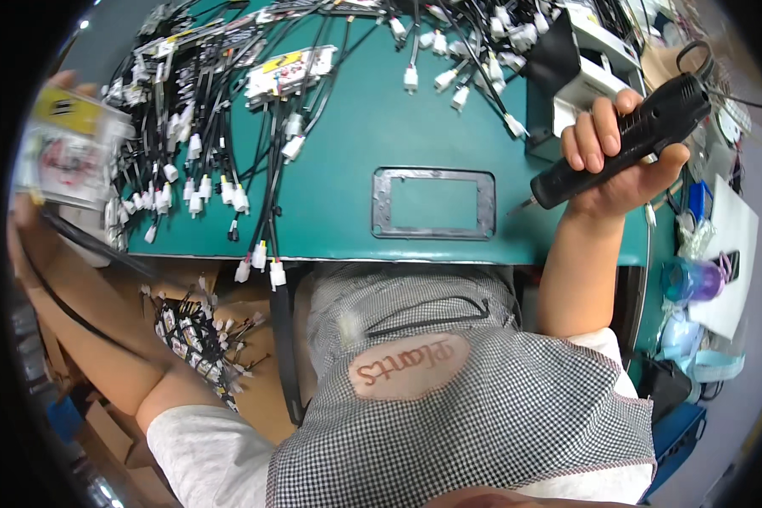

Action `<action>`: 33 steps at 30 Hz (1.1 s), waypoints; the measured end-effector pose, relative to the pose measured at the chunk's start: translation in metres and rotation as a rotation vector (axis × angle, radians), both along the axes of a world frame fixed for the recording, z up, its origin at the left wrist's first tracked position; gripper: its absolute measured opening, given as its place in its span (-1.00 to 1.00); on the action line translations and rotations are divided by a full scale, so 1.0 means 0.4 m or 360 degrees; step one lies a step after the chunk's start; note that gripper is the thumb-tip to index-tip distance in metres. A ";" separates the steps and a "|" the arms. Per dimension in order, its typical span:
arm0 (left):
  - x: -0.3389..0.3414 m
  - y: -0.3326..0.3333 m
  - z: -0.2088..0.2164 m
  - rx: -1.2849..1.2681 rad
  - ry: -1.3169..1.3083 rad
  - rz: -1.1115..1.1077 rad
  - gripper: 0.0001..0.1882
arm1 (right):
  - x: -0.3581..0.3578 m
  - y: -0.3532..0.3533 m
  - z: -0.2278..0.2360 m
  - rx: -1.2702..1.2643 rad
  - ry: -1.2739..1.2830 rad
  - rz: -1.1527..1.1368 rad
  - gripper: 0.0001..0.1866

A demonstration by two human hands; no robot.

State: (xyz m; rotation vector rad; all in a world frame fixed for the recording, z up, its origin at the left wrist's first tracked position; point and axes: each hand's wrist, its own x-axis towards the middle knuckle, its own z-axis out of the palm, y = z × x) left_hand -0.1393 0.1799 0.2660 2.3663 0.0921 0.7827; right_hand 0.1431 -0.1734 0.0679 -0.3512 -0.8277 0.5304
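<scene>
At the far left edge, my left hand (29,218) grips a flat whitish module (62,161) with a yellow label, blurred by motion. Dark cables hang from this module across my left forearm. My right hand (614,193) is wrapped round a black electric screwdriver (559,182), its thin bit angled down to the left above the table. To the left of that bit, a black rectangular plastic frame (382,203) with a large window lies flat on the green table (356,135).
Bundles of cables with white connectors (195,169) cover the table's left side, with another yellow-labelled module (289,72) among them. More connectors lie at the back. A black and white metal housing (567,76) stands back right. Below left, wired parts (196,334) fill a cardboard box.
</scene>
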 end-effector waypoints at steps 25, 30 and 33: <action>0.228 -0.406 -0.627 0.0621 0.0407 -0.0373 -0.54 | 0.001 -0.108 0.018 -0.0111 -0.0380 -0.0113 -0.17; 0.231 -0.382 -0.630 0.0519 0.0514 -0.0385 -0.59 | 0.016 -0.121 0.012 -0.0129 -0.0382 -0.0166 -0.15; 0.240 -0.384 -0.626 0.0547 0.0552 -0.0390 -0.57 | 0.021 -0.142 0.017 -0.0147 -0.0333 -0.0342 -0.15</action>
